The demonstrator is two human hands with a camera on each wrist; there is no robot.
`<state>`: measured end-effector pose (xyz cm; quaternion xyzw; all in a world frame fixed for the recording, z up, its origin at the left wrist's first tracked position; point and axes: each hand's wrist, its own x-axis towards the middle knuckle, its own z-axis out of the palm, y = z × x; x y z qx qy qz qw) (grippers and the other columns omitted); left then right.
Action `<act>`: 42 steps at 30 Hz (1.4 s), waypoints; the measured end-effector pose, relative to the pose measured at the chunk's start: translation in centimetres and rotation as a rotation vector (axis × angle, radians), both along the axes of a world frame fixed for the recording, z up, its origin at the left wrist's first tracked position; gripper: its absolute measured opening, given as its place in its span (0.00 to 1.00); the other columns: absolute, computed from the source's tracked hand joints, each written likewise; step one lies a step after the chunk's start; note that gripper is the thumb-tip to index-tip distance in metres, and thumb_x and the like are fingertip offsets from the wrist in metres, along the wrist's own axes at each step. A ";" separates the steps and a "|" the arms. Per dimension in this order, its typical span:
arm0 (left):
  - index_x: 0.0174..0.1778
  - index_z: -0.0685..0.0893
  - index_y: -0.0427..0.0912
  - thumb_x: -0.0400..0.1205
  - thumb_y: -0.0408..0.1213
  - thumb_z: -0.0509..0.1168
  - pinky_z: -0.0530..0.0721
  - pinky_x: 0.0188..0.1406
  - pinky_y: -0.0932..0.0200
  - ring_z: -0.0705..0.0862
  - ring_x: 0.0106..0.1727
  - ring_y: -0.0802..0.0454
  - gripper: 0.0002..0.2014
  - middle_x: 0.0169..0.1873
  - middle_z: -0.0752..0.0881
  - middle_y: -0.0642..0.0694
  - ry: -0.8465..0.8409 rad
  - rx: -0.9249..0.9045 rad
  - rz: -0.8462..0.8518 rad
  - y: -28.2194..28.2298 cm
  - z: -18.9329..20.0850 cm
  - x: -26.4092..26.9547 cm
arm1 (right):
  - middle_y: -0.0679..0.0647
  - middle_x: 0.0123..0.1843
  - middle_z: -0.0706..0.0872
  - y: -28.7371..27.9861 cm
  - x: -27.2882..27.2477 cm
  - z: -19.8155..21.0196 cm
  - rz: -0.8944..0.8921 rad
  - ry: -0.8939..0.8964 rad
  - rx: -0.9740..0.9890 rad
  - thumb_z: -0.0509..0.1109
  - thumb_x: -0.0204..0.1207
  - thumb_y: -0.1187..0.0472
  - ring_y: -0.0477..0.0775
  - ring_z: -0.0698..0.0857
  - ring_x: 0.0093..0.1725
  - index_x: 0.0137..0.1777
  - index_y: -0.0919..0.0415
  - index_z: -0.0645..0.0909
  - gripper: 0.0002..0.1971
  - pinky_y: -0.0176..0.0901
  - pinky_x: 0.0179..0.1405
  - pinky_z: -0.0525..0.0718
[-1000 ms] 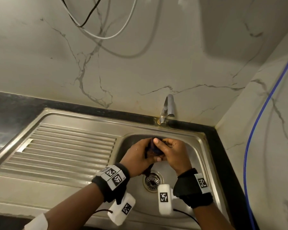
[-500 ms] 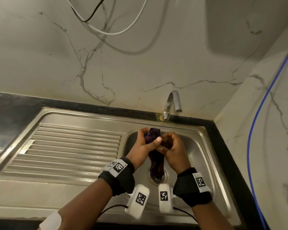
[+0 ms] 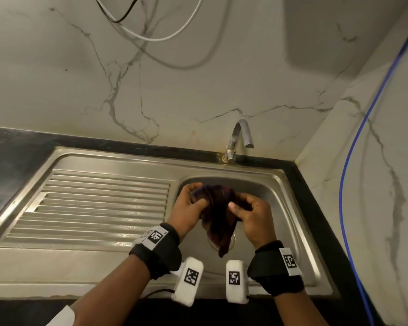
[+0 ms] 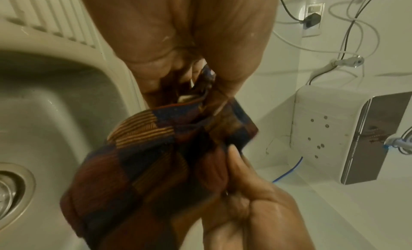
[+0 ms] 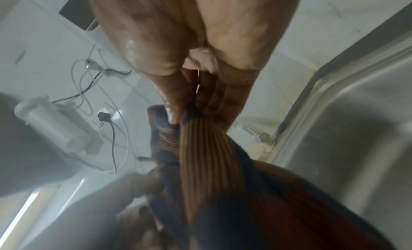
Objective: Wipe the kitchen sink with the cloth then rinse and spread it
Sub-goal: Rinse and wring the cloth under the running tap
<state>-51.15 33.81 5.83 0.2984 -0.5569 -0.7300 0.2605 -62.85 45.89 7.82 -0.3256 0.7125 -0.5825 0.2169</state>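
Two hands are holding a dark checked cloth (image 3: 218, 215) above the basin of a steel kitchen sink (image 3: 290, 208). The left hand (image 3: 189, 208) is pinching one upper edge between thumb and curled fingers; the right hand (image 3: 252, 215) is pinching the other upper edge the same way, just beside it. The fingertips of both hands are burying themselves in the folds, so how many fingers are gripping is hard to make out. In the right wrist view the lower half is blurring, and the left hand there is only a dim shape.

The cloth is hanging bunched between the hands, its long axis running downward, its narrow lower tip pointing at the drain (image 3: 232, 243), which it is mostly covering. Whether the tip is touching the drain cannot be told.

Beyond the hands, the ribbed draining board (image 3: 99, 208) is lying to the left, the tap (image 3: 239, 140) is standing behind the basin with its spout curving forward, and a blue cable (image 3: 353, 165) is running down the marble wall at right.
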 end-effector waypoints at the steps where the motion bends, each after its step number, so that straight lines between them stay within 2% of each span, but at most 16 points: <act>1: 0.68 0.71 0.43 0.81 0.22 0.61 0.87 0.46 0.55 0.85 0.49 0.49 0.21 0.52 0.84 0.45 0.030 0.040 0.007 0.1 0.4 0.2 | 0.50 0.47 0.91 0.5 -0.1 0.3 -0.031 -0.022 -0.024 0.69 0.77 0.70 0.45 0.88 0.49 0.51 0.55 0.85 0.10 0.39 0.51 0.86; 4: 0.67 0.74 0.43 0.82 0.20 0.58 0.86 0.40 0.55 0.86 0.44 0.50 0.21 0.46 0.87 0.46 0.140 0.178 -0.068 0.7 1.4 0.9 | 0.50 0.51 0.88 1.6 -0.1 0.6 -0.048 -0.082 -0.045 0.62 0.81 0.70 0.47 0.86 0.53 0.53 0.53 0.82 0.12 0.37 0.50 0.81; 8: 0.69 0.76 0.34 0.84 0.24 0.57 0.88 0.40 0.57 0.88 0.45 0.52 0.17 0.48 0.88 0.43 0.202 0.235 -0.163 2.0 2.1 1.8 | 0.51 0.55 0.87 2.5 0.5 0.1 -0.081 -0.133 -0.050 0.62 0.82 0.67 0.50 0.85 0.57 0.61 0.57 0.79 0.11 0.40 0.51 0.82; 11: 0.63 0.80 0.35 0.83 0.25 0.59 0.88 0.44 0.55 0.88 0.46 0.50 0.13 0.48 0.89 0.41 0.191 0.230 -0.154 3.5 2.4 2.4 | 0.42 0.53 0.83 3.3 1.4 -0.6 -0.209 0.026 0.012 0.71 0.76 0.65 0.45 0.82 0.54 0.65 0.54 0.74 0.19 0.34 0.46 0.78; 13: 0.60 0.83 0.35 0.82 0.25 0.61 0.87 0.44 0.54 0.86 0.46 0.46 0.12 0.47 0.88 0.39 0.160 0.206 -0.132 4.5 2.3 2.8 | 0.45 0.56 0.82 3.7 2.4 -1.0 -0.249 0.158 0.068 0.76 0.72 0.65 0.45 0.81 0.54 0.65 0.54 0.74 0.23 0.40 0.52 0.81; 15: 0.58 0.84 0.34 0.81 0.27 0.64 0.85 0.45 0.51 0.84 0.47 0.40 0.11 0.47 0.87 0.34 0.130 0.168 -0.110 5.2 2.2 3.0 | 0.50 0.54 0.86 3.8 3.2 -1.2 -0.156 0.127 0.086 0.72 0.73 0.67 0.49 0.84 0.53 0.59 0.58 0.81 0.15 0.48 0.54 0.84; 18: 0.58 0.86 0.37 0.82 0.31 0.64 0.81 0.55 0.45 0.81 0.48 0.38 0.11 0.49 0.86 0.30 0.091 0.124 -0.139 6.0 2.5 3.4 | 0.62 0.40 0.89 4.3 4.3 -0.8 0.052 -0.032 0.005 0.63 0.73 0.70 0.66 0.86 0.42 0.47 0.63 0.86 0.10 0.59 0.41 0.85; 20: 0.60 0.85 0.37 0.84 0.31 0.62 0.78 0.61 0.40 0.79 0.50 0.36 0.11 0.50 0.84 0.29 0.077 0.115 -0.181 6.3 2.5 3.8 | 0.62 0.38 0.89 5.0 4.7 -0.2 0.111 -0.119 -0.047 0.62 0.72 0.71 0.64 0.88 0.40 0.45 0.66 0.85 0.10 0.53 0.37 0.87; 22: 0.64 0.83 0.34 0.85 0.30 0.59 0.80 0.62 0.41 0.82 0.52 0.38 0.13 0.51 0.85 0.32 0.040 0.079 -0.202 6.7 2.5 4.2 | 0.60 0.42 0.90 5.3 5.0 -0.3 0.151 -0.174 -0.067 0.62 0.76 0.71 0.58 0.90 0.44 0.51 0.66 0.85 0.11 0.49 0.41 0.89; 25: 0.64 0.82 0.35 0.85 0.27 0.57 0.87 0.53 0.51 0.87 0.50 0.45 0.14 0.48 0.88 0.38 -0.013 0.014 -0.194 7.1 2.5 4.4 | 0.60 0.44 0.91 5.2 5.2 -0.5 0.085 -0.128 -0.060 0.63 0.82 0.62 0.61 0.90 0.46 0.53 0.61 0.86 0.10 0.54 0.44 0.90; 29: 0.58 0.84 0.37 0.83 0.23 0.60 0.87 0.52 0.48 0.88 0.47 0.44 0.12 0.45 0.89 0.38 -0.030 -0.029 -0.087 7.1 2.5 4.4 | 0.55 0.39 0.91 4.9 4.5 -0.3 -0.002 -0.069 -0.031 0.63 0.83 0.66 0.55 0.91 0.40 0.44 0.57 0.86 0.11 0.44 0.35 0.89; 33: 0.49 0.85 0.40 0.79 0.21 0.66 0.90 0.42 0.55 0.90 0.41 0.49 0.10 0.37 0.91 0.45 -0.042 -0.089 0.017 6.3 2.5 4.8 | 0.56 0.41 0.91 4.7 2.7 -0.2 -0.044 0.027 0.001 0.65 0.82 0.62 0.57 0.91 0.44 0.43 0.51 0.85 0.10 0.58 0.43 0.90; 36: 0.43 0.85 0.40 0.77 0.21 0.68 0.86 0.30 0.65 0.88 0.33 0.55 0.09 0.31 0.88 0.49 -0.096 -0.162 0.115 4.9 2.9 5.1 | 0.54 0.44 0.90 4.3 0.9 0.2 -0.108 0.056 -0.008 0.64 0.82 0.60 0.56 0.89 0.47 0.43 0.49 0.84 0.09 0.64 0.51 0.87; 38: 0.44 0.84 0.42 0.77 0.22 0.69 0.88 0.34 0.60 0.88 0.37 0.49 0.09 0.35 0.88 0.46 -0.154 -0.208 0.174 3.5 2.6 5.1 | 0.50 0.45 0.89 3.9 0.0 1.3 -0.124 0.070 -0.031 0.63 0.83 0.60 0.52 0.87 0.49 0.45 0.48 0.83 0.09 0.61 0.55 0.86; 40: 0.46 0.85 0.47 0.76 0.25 0.69 0.89 0.48 0.50 0.88 0.48 0.45 0.11 0.44 0.89 0.45 -0.202 -0.261 0.194 2.0 2.3 4.8 | 0.49 0.46 0.88 3.2 -0.6 2.6 -0.082 0.101 -0.032 0.62 0.84 0.59 0.50 0.87 0.50 0.50 0.50 0.82 0.07 0.57 0.57 0.86; 42: 0.54 0.83 0.47 0.77 0.25 0.67 0.85 0.52 0.63 0.85 0.56 0.51 0.14 0.52 0.86 0.49 -0.210 -0.328 0.170 1.3 2.8 4.2 | 0.50 0.46 0.89 2.1 -1.1 4.0 0.005 0.164 -0.003 0.62 0.84 0.59 0.50 0.87 0.50 0.52 0.52 0.83 0.07 0.52 0.56 0.86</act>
